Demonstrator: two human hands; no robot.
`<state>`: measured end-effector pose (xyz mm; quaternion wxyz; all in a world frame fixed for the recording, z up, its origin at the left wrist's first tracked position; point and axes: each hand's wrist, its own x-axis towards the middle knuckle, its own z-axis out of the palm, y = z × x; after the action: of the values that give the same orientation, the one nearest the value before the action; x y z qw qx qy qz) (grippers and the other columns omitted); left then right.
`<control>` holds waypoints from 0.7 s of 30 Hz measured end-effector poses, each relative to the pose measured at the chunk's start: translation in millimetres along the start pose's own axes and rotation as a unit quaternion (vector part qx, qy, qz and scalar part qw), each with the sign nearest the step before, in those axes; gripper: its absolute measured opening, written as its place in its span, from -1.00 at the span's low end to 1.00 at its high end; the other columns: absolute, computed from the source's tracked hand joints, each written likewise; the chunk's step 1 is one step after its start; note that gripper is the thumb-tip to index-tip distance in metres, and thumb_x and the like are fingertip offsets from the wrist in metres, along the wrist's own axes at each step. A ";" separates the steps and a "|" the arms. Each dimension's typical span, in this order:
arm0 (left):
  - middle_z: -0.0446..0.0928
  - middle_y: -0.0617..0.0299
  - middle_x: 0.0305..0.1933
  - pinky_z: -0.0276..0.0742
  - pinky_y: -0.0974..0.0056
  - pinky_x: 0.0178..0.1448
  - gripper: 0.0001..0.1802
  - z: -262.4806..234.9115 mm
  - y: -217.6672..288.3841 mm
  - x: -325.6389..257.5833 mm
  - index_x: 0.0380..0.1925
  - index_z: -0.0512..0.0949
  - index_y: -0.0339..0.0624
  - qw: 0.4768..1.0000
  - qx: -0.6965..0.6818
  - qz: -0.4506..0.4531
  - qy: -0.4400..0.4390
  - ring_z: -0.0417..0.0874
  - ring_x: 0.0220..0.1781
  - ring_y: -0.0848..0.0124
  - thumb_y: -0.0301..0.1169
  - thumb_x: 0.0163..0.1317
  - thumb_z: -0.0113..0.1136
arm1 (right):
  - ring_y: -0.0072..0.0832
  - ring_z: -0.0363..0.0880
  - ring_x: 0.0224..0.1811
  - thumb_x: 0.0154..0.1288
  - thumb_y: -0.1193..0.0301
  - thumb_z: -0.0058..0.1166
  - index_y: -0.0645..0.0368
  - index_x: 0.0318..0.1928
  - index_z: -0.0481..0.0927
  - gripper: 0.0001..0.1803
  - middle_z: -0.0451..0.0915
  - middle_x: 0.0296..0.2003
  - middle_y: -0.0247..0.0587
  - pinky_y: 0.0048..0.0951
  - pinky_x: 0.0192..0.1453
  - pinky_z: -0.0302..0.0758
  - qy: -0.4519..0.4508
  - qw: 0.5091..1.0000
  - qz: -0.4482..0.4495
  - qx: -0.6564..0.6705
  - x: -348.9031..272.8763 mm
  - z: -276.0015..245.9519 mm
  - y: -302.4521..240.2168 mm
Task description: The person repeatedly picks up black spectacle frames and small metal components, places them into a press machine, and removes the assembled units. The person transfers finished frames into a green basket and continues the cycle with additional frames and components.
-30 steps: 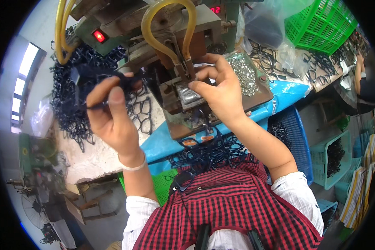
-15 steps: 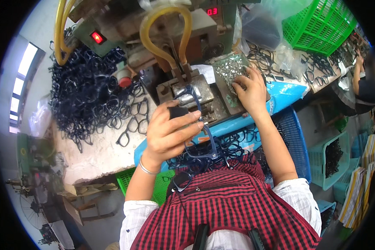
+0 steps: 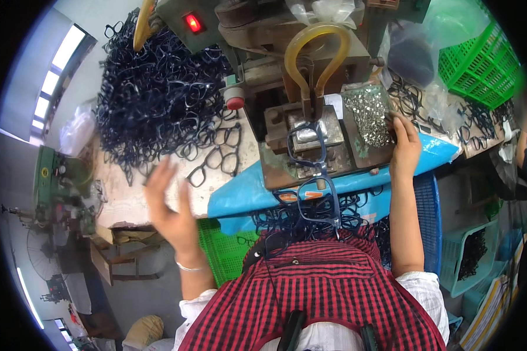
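A dark blue eyeglass frame point(image 3: 320, 168) rests with one rim on the metal block point(image 3: 310, 136) of a bench machine, below its metal tips. The other rim hangs over the block's near side, and neither hand touches the frame. My left hand point(image 3: 173, 216), smeared by motion, is over the table's front edge with its thumb apart and nothing in it. Close by lies a large heap of dark eyeglass frames point(image 3: 158, 99). My right hand point(image 3: 406, 146) is at the right edge of a pile of tiny silvery metal pieces point(image 3: 369, 117). Its fingers are curled together, their tips partly hidden.
Blue plastic sheeting point(image 3: 240, 190) covers the table's front edge, with more frames below it on my lap. A red button point(image 3: 235, 103) sticks out left of the machine. A yellow hose point(image 3: 290, 55) loops above. Green point(image 3: 222, 257) and blue baskets point(image 3: 428, 216) stand beside me.
My left hand has let go of the eyeglass frame and moved left toward the heap. The frame stays on the block. My right hand has shifted to the pile's edge, its fingers drawn together.
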<state>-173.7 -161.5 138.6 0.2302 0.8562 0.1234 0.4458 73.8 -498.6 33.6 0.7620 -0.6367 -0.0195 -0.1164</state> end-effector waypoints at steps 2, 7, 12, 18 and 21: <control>0.66 0.08 0.13 0.39 0.13 0.35 -0.77 -10.3 -18.8 24.7 -0.07 0.69 -0.21 0.996 0.075 -0.038 -0.026 0.57 0.22 0.17 -0.54 0.27 0.31 | -0.62 0.60 -0.09 0.46 0.48 0.17 0.30 0.06 0.70 -0.76 0.72 -0.10 -0.32 -0.58 0.06 0.50 0.018 0.999 -0.034 -0.001 10.9 14.1 14.0; 0.65 0.08 0.13 0.38 0.04 0.37 -0.69 26.1 -112.4 4.5 -0.07 0.73 -0.05 0.937 0.249 -0.089 -0.227 0.54 0.21 0.10 -0.44 0.14 0.39 | -0.67 0.60 -0.18 0.36 0.54 0.27 0.27 -0.12 0.71 -0.88 0.71 -0.23 -0.38 -0.61 -0.03 0.51 -0.031 0.996 -0.089 0.008 12.1 61.4 5.6; 0.66 0.00 0.03 0.45 -0.03 0.26 -0.72 79.5 -172.1 -59.2 -0.13 0.71 -0.07 0.958 0.179 -0.147 -0.167 0.55 0.15 -0.07 -0.44 0.10 0.33 | -0.62 0.63 -0.23 0.33 0.52 0.29 0.27 -0.06 0.71 -0.81 0.73 -0.25 -0.31 -0.56 -0.06 0.53 -0.002 0.983 -0.097 -0.158 -3.8 26.3 -2.2; 0.62 0.07 -0.31 0.53 0.27 -0.13 -0.71 73.3 -118.9 -37.3 -0.07 0.56 -0.30 0.977 0.056 -0.200 0.050 0.61 -0.30 0.29 -0.27 0.56 0.01 | -0.42 0.69 -0.21 0.25 0.59 0.28 0.28 -0.15 0.72 -0.84 0.73 -0.24 -0.17 -0.44 -0.07 0.57 -0.005 0.894 -0.257 -0.367 -31.1 -40.3 -26.1; 0.54 0.27 -0.35 0.47 0.37 -0.21 -0.76 64.8 -100.4 -4.4 -0.06 0.51 -0.29 0.979 -0.034 -0.178 0.091 0.51 -0.34 0.49 -0.30 0.56 0.07 | -0.43 0.69 -0.21 0.21 0.60 0.28 0.28 -0.19 0.73 -0.86 0.73 -0.25 -0.19 -0.47 -0.06 0.55 -0.060 0.940 -0.195 -0.273 -38.4 -14.4 -50.2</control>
<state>-123.7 -95.0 52.7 0.3221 0.7680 0.2791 0.4780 24.6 -514.9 72.6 0.5187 -0.8098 -0.1563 -0.2252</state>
